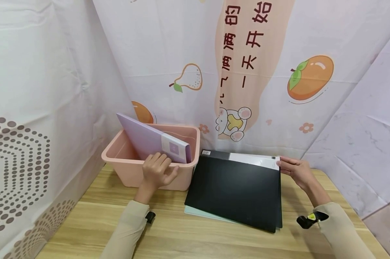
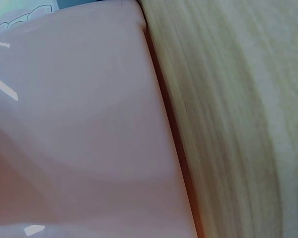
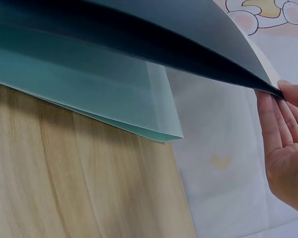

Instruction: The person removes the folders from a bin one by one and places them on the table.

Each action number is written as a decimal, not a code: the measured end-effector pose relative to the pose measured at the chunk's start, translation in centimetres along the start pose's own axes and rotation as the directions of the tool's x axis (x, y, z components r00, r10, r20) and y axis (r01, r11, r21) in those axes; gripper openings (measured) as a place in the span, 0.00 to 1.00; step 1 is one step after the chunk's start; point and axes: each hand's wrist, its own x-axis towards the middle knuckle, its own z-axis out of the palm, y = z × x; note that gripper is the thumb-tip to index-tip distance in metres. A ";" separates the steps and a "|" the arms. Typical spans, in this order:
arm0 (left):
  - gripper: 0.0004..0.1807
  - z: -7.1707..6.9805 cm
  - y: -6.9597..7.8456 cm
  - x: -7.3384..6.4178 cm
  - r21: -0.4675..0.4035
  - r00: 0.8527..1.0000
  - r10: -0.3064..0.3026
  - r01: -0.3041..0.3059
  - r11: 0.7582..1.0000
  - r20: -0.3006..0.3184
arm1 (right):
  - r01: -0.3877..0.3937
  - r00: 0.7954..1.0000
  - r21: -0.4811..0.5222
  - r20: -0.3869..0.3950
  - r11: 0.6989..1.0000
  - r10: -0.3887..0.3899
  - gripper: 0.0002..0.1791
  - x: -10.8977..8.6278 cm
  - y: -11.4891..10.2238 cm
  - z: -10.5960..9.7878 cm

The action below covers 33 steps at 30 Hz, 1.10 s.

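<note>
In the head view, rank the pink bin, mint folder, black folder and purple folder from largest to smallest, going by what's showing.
1. Black folder and pink bin: too alike to rank
2. Purple folder: partly hidden in the bin
3. Mint folder: only a strip shows

Behind the bench [image 1: 182,239] hung a pale, lightly creased cloth [image 1: 149,39], and down it I saw a peach-coloured band [image 1: 276,46] lettered with dark red Chinese characters [image 1: 254,39]. Right of the band was a printed orange fruit [image 1: 314,77] with green leaves; left of it, an outlined pear [image 1: 192,77]. Lower down, a white cartoon animal [image 1: 233,123] lay sideways between two small pink flowers [image 1: 306,127]. To the left, a white sheet [image 1: 19,72] bore brown dots [image 1: 36,167]; to the right hung a faintly veined sheet [image 1: 370,126]. Soft light fell over the bench's pale wood grain.
</note>
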 end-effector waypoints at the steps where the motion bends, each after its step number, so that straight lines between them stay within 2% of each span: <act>1: 0.24 0.0 0.0 0.0 0.000 1.000 -0.001 0.001 1.000 0.000 | 0.004 1.000 0.008 0.007 1.000 -0.004 0.21 0.0 0.0 0.0; 14: 0.24 0.0 0.0 0.0 0.000 1.000 0.000 0.000 1.000 0.000 | 0.038 0.997 0.024 0.073 0.999 -0.040 0.24 -0.1 -0.5 -0.7; 24: 0.24 -0.1 0.0 0.0 -0.002 1.000 -0.001 0.001 1.000 0.005 | 0.061 0.992 -0.032 0.110 0.998 -0.057 0.25 -0.1 -1.4 -1.4; 33: 0.24 -0.1 0.0 0.1 -0.008 1.000 0.000 0.000 1.000 0.008 | 0.074 0.991 0.011 0.114 0.997 -0.075 0.25 0.1 -1.1 -1.5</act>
